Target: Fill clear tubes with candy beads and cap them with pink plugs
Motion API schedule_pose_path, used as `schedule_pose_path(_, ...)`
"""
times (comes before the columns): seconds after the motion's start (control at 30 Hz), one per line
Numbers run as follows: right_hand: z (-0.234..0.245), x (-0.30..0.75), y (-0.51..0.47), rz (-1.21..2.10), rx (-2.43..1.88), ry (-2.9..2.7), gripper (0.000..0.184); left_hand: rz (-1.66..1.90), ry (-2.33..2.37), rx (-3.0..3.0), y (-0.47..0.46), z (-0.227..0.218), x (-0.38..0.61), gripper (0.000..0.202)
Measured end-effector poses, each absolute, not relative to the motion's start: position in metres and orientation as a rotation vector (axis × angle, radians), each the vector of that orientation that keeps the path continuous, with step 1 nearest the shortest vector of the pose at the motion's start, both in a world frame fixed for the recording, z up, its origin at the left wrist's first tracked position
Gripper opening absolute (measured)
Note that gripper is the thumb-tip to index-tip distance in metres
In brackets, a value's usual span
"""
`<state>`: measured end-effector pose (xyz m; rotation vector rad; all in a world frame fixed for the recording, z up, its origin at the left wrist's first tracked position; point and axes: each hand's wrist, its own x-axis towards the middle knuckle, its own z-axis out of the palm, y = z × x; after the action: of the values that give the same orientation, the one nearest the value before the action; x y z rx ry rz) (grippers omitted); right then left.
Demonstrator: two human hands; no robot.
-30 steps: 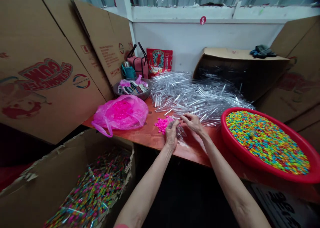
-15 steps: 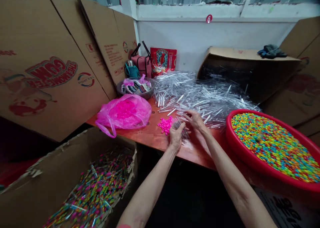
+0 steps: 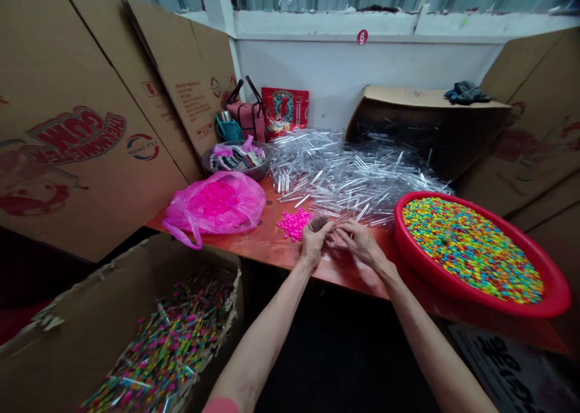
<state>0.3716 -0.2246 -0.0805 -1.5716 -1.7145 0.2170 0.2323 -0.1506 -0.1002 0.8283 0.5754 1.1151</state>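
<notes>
Tube of clear plastic (image 3: pixel 332 223), long axis sideways, between hands (image 3: pixel 312 245) (image 3: pixel 361 245) close together

Have clear plastic tube (image 3: pixel 330 222) in view, lying roughly level, held up just above orange-red tabletop. One end sits in curled fingers of left hand (image 3: pixel 312 243); other end meets pinched fingertips of right hand (image 3: pixel 360 243). Tube thin, transparent, details hard to make out against glare. Small pile of bright pink plastic pieces (image 3: pixel 293 224) just left of left hand, on tabletop; exact shape too small for me to tell. Large loose heap of clear tubes (image 3: pixel 344 177) just beyond hands, lying criss-crossed.
</notes>
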Motion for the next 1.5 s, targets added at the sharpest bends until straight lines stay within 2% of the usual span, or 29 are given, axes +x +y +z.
schedule_pose_path(0.2, -0.079, 0.398, -0.192, -0.056, -2.105, -1.505, 0.028, 1.184, 0.629, 0.787, -0.147, -0.104, 0.233, 0.054)
schedule_pose_path(0.33, -0.082, 0.379, -0.173, -0.069, -2.402, -1.596, 0.035, 1.127, 0.662, 0.807, -0.148, -0.103, 0.232, 0.050)
schedule_pose_path(0.47, -0.083, 0.371, -0.180, -0.024, -2.514, -1.565, 0.026, 1.124, 0.641, 0.777, -0.147, -0.104, 0.232, 0.051)
schedule_pose_path(0.57, -0.086, 0.380, -0.197, 0.027, -2.445, -1.487, 0.027, 1.119, 0.621, 0.785, -0.146, -0.106, 0.234, 0.051)
schedule_pose_path(0.77, -0.094, 0.377, -0.237, 0.385, -1.777, -1.432, 0.022, 1.080, 0.560, 0.835, -0.150, -0.103, 0.233, 0.048)
schedule_pose_path(0.9, -0.096, 0.367, -0.249, 0.456, -1.585, -1.585, 0.022, 1.023, 0.562, 0.859, -0.152, -0.102, 0.234, 0.045)
schedule_pose_path(0.97, -0.097, 0.373, -0.246, 0.403, -1.610, -1.584, 0.023, 1.057, 0.577, 0.884, -0.151, -0.103, 0.235, 0.041)
schedule_pose_path(1.03, -0.097, 0.387, -0.236, 0.217, -1.768, -1.466, 0.026, 1.125, 0.593, 0.915, -0.150, -0.104, 0.235, 0.038)
schedule_pose_path(1.17, -0.100, 0.416, -0.208, -0.118, -2.171, -1.184, 0.044, 1.182, 0.593, 0.953, -0.148, -0.105, 0.235, 0.039)
schedule_pose_path(1.33, -0.103, 0.429, -0.187, -0.062, -2.164, -1.264, 0.048, 1.098, 0.562, 0.900, -0.148, -0.102, 0.233, 0.050)
schedule_pose_path(1.5, -0.103, 0.427, -0.200, 0.213, -1.919, -1.168, 0.044, 1.078, 0.563, 0.925, -0.149, -0.099, 0.233, 0.046)
